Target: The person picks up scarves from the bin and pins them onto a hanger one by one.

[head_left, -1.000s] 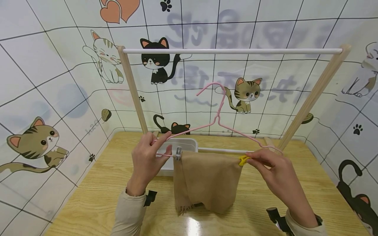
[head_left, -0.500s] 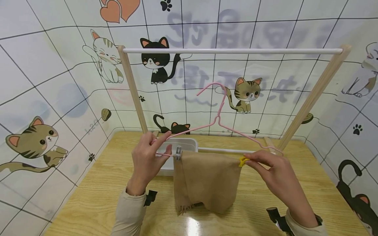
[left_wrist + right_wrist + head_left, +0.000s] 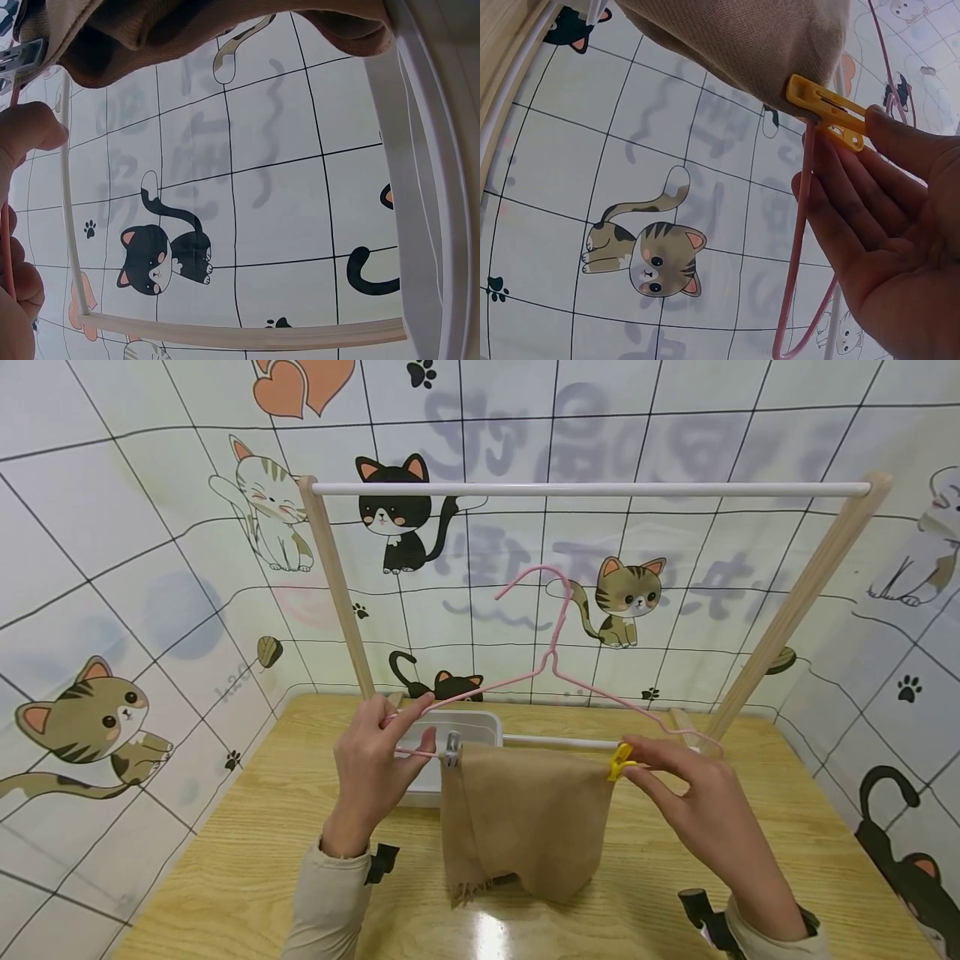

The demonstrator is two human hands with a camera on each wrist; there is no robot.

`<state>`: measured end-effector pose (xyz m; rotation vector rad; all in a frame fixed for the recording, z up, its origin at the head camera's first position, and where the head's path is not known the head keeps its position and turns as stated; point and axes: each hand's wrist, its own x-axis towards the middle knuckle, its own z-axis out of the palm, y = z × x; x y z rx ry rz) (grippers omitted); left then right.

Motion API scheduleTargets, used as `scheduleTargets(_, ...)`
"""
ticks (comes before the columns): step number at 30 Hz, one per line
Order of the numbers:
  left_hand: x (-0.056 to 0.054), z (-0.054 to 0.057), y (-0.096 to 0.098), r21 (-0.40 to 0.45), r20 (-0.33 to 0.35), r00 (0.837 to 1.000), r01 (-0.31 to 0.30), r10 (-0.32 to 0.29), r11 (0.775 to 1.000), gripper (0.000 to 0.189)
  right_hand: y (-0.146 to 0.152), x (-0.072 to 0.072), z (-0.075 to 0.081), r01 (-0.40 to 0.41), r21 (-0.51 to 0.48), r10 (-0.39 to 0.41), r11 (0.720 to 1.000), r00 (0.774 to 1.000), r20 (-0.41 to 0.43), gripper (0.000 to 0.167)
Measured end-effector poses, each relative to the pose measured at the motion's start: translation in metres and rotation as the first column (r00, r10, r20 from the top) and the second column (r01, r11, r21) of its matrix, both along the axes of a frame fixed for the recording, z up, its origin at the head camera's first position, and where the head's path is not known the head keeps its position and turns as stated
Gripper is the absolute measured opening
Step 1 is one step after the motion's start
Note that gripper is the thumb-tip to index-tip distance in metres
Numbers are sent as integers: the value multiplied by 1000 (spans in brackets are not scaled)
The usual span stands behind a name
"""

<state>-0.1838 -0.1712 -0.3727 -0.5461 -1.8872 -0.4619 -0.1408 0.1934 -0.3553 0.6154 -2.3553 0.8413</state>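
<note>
A tan fringed scarf [image 3: 536, 818] hangs folded over the lower bar of a pink wire hanger [image 3: 552, 662]. My left hand [image 3: 367, 764] grips the hanger's left end, thumb near the bar. Beside it, a grey clothespin [image 3: 453, 749] clamps the scarf to the bar. At the scarf's right top corner sits a yellow clothespin [image 3: 621, 760]. My right hand [image 3: 697, 785] pinches that one between thumb and fingers. In the right wrist view the yellow clothespin [image 3: 826, 109] bites the cloth at the bar, with the thumb against one handle.
Behind the hanger stands a rack with a white top rod [image 3: 585, 489] and wooden posts [image 3: 337, 585]. A white plastic bin [image 3: 487, 720] stands behind the scarf's left side on the wooden table [image 3: 247, 827]. A cat-print sheet [image 3: 510, 435] covers the walls.
The yellow clothespin has turned more upright in my right fingers, and more of it shows. The hanger's hook has shifted slightly left. My left hand stays put.
</note>
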Motion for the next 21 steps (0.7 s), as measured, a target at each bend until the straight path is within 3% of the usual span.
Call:
scheduleTargets(8, 1, 1, -1, 6, 6, 1000, 2, -2, 1000, 39, 1, 4, 1, 23, -24, -24, 999, 999, -24, 54)
scheduleTargets(21, 3, 3, -1, 5, 7, 1000, 7, -7, 1000, 41, 8, 10, 10, -44, -83, 32, 996, 990, -136, 64)
